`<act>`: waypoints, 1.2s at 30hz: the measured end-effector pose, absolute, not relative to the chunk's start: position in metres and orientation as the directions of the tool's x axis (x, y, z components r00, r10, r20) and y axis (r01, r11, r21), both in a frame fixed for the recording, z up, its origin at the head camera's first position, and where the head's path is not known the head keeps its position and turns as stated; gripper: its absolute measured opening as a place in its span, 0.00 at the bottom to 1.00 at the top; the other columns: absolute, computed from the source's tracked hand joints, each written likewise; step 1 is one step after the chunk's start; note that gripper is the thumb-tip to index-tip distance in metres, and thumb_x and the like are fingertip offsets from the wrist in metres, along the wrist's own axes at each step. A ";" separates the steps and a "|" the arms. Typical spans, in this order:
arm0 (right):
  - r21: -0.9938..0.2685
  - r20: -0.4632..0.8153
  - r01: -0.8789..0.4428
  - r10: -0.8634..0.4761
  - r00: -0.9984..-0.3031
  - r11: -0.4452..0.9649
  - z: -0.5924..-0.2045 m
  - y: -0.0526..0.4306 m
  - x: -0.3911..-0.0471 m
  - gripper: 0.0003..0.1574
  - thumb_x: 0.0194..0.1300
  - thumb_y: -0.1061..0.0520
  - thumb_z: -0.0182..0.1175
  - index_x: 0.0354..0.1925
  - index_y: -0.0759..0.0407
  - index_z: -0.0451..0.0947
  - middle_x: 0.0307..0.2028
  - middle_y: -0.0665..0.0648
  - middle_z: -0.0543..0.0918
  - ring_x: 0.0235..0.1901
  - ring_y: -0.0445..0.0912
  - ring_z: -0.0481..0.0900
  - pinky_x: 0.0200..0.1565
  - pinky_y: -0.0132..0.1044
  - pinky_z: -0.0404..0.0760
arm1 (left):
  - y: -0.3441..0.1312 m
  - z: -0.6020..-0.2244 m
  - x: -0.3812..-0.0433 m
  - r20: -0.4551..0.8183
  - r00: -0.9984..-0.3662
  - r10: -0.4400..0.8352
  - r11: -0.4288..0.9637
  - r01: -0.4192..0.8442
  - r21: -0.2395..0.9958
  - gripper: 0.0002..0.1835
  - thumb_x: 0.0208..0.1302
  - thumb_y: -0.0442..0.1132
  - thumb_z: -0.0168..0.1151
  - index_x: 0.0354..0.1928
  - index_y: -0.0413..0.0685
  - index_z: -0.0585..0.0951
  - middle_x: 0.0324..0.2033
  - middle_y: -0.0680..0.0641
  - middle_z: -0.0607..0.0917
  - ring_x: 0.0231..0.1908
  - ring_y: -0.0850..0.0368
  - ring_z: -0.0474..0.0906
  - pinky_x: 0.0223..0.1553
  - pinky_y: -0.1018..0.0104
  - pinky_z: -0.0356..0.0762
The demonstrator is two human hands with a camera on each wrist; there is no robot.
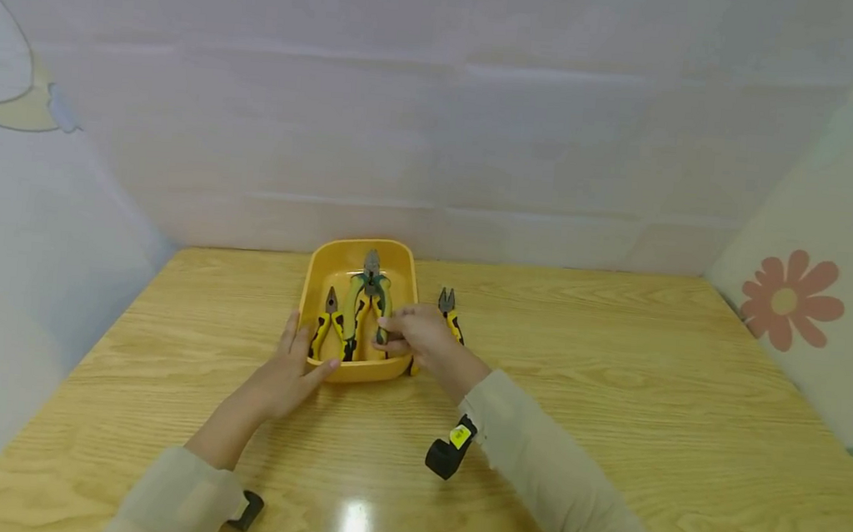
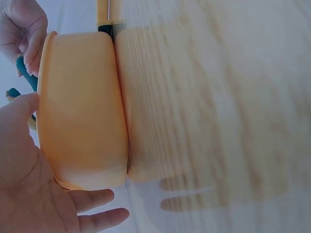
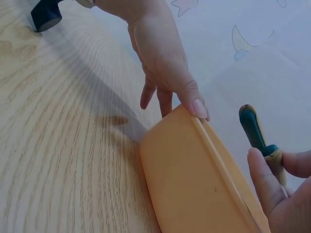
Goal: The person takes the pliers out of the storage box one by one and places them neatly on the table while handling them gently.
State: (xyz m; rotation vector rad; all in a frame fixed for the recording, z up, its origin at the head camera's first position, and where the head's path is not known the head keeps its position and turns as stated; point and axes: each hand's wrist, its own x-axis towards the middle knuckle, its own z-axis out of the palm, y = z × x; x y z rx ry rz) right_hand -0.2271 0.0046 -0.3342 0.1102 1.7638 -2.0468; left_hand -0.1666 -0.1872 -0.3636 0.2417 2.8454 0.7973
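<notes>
A yellow plastic bin [image 1: 358, 371] holds several pliers. My right hand [image 1: 421, 332] pinches one handle of a pair of green-and-yellow combination pliers [image 1: 372, 266], which lies over other black-and-yellow handles inside the bin. In the right wrist view, thumb and finger grip the green handle [image 3: 251, 127] above the rim. My left hand [image 1: 284, 382] rests against the bin's near left corner, thumb on the front rim and straight fingers along the side wall [image 2: 87, 107]. Small needle-nose pliers [image 1: 322, 329] lie at the bin's left, near that hand.
Another pair of black-and-yellow pliers [image 1: 447, 301] lies on the wooden table [image 1: 612, 397] just right of the bin, partly hidden behind the right hand. A pale wall covering [image 1: 436, 150] stands close behind the bin. Black camera mounts [image 1: 445, 458] hang from both wrists.
</notes>
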 end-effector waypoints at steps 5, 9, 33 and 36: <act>-0.937 -0.307 0.340 -0.269 -0.913 -0.084 -0.332 0.013 -0.225 0.18 0.58 0.70 0.51 0.46 0.80 0.66 0.28 0.64 0.72 0.32 0.56 0.78 0.35 0.36 0.77 | -0.187 -0.364 -0.168 -0.118 -0.972 0.204 0.844 0.114 0.524 0.43 0.61 0.61 0.37 0.64 0.36 0.39 0.62 0.41 0.24 0.54 0.29 0.54 0.48 0.40 0.59; -0.937 -0.299 0.337 -0.284 -0.911 -0.091 -0.332 0.017 -0.224 0.18 0.58 0.70 0.51 0.46 0.80 0.65 0.31 0.67 0.72 0.25 0.50 0.79 0.35 0.36 0.77 | -0.187 -0.363 -0.169 -0.118 -0.972 0.203 0.848 0.114 0.518 0.43 0.61 0.61 0.37 0.64 0.36 0.39 0.62 0.41 0.23 0.53 0.29 0.55 0.48 0.41 0.60; -0.931 -0.320 0.357 -0.304 -0.898 -0.076 -0.333 0.035 -0.213 0.18 0.59 0.70 0.50 0.47 0.82 0.63 0.36 0.72 0.71 0.29 0.53 0.79 0.35 0.37 0.77 | -0.189 -0.360 -0.167 -0.114 -0.973 0.200 0.852 0.115 0.511 0.43 0.62 0.61 0.36 0.64 0.35 0.39 0.62 0.41 0.23 0.54 0.29 0.53 0.49 0.40 0.58; -0.933 -0.310 0.350 -0.309 -0.899 -0.082 -0.334 0.038 -0.212 0.17 0.59 0.70 0.50 0.45 0.81 0.64 0.34 0.70 0.72 0.28 0.52 0.79 0.36 0.37 0.77 | -0.189 -0.360 -0.166 -0.115 -0.974 0.197 0.851 0.112 0.514 0.43 0.62 0.61 0.36 0.64 0.36 0.38 0.62 0.42 0.23 0.54 0.29 0.53 0.49 0.40 0.58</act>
